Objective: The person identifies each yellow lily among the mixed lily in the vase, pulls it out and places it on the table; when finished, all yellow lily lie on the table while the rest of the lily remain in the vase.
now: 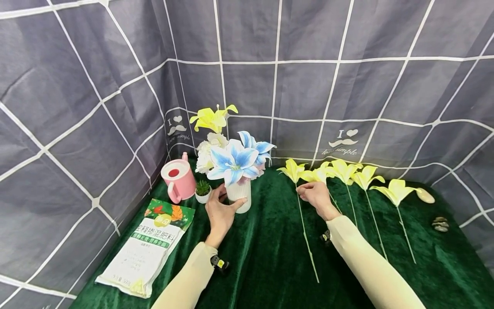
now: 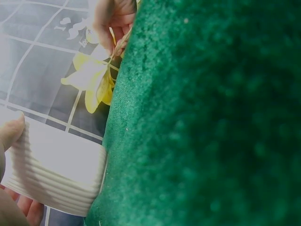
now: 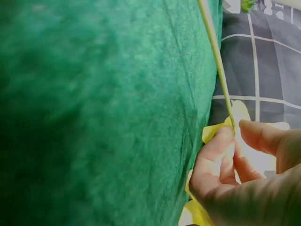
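Low on its left side, the white ribbed vase (image 1: pixel 244 198) is gripped by my left hand (image 1: pixel 223 211), thumb in front and fingers behind, as the left wrist view shows. Blue-and-white lilies (image 1: pixel 233 162), white blossoms (image 1: pixel 206 152) and one yellow lily (image 1: pixel 211 119) stand in this vase. To the right, my right hand (image 1: pixel 318 198) pinches the stem of a yellow artificial lily (image 1: pixel 293 171) just below its bloom. That stem slants down towards the front over the green cloth. In the right wrist view, thumb and forefinger meet at the stem (image 3: pixel 221 70).
Several more yellow lilies (image 1: pixel 396 192) lie in a row to the right, near a pale oval stone (image 1: pixel 425 196) and stacked pebbles (image 1: pixel 440 224). Left of the vase are a small potted succulent (image 1: pixel 203 189), a pink watering can (image 1: pixel 180 178) and a fertilizer bag (image 1: pixel 148 249).
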Available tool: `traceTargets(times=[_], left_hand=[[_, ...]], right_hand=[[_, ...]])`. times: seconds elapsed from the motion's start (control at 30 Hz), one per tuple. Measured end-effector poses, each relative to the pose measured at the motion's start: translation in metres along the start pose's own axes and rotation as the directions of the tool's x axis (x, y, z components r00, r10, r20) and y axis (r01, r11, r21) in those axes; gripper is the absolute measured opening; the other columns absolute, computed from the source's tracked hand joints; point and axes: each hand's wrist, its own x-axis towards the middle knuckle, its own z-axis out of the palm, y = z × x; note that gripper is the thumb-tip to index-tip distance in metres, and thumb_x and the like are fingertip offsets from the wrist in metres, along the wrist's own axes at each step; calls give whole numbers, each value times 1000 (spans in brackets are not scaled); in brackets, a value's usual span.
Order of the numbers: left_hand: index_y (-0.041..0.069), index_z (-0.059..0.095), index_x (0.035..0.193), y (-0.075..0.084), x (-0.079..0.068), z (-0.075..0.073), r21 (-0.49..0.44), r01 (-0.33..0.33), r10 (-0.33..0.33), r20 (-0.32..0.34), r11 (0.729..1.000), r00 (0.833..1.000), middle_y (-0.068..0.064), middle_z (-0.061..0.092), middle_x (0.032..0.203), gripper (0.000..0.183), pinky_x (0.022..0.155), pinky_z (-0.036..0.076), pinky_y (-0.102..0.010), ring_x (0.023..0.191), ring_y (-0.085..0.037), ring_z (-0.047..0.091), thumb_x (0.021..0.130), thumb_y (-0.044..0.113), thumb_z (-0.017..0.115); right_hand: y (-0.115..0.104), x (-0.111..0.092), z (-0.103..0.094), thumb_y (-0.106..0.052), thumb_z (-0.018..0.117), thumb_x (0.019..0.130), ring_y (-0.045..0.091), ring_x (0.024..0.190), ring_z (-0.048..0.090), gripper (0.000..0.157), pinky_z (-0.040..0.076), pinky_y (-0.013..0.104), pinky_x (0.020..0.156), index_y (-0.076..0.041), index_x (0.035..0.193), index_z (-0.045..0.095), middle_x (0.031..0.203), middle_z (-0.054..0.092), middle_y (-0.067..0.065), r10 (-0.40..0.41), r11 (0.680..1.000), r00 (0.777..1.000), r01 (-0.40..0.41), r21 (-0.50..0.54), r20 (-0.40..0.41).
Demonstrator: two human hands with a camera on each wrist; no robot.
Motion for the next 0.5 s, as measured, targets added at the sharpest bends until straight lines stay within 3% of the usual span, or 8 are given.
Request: traceTargets(times=[0.1, 0.23, 0.5], left_hand=[[10, 67, 126, 0, 0, 0, -1, 11, -11, 8, 1000, 1000, -12, 68, 116, 72, 90, 62, -42, 103, -28, 70, 64, 32, 97], [11, 67, 125, 0, 0, 0, -1, 11, -11, 6, 1000, 1000, -11, 68, 116, 71, 90, 62, -42, 103, -27, 70, 64, 33, 97], [11, 67, 125, -1, 0, 1, -2, -1, 1, -2, 1000, 1000, -11, 67, 115, 71, 91, 62, -42, 103, -26, 70, 64, 31, 97]], right_hand=[[0, -7, -6, -19, 68, 96, 5, 74, 67, 26, 56, 17, 71, 0, 111, 75, 92, 76, 5, 0, 999, 1000, 0, -45, -8], [-4, -17, -16, -21, 69, 95, 5, 76, 69, 30, 57, 17, 72, 1, 116, 74, 98, 76, 4, -25, 999, 1000, 24, -29, -17], [-38, -43, -45, -23, 72, 94, 0, 67, 67, 36, 58, 18, 72, 3, 118, 72, 82, 75, -9, -96, 995, 993, 98, 24, -73]])
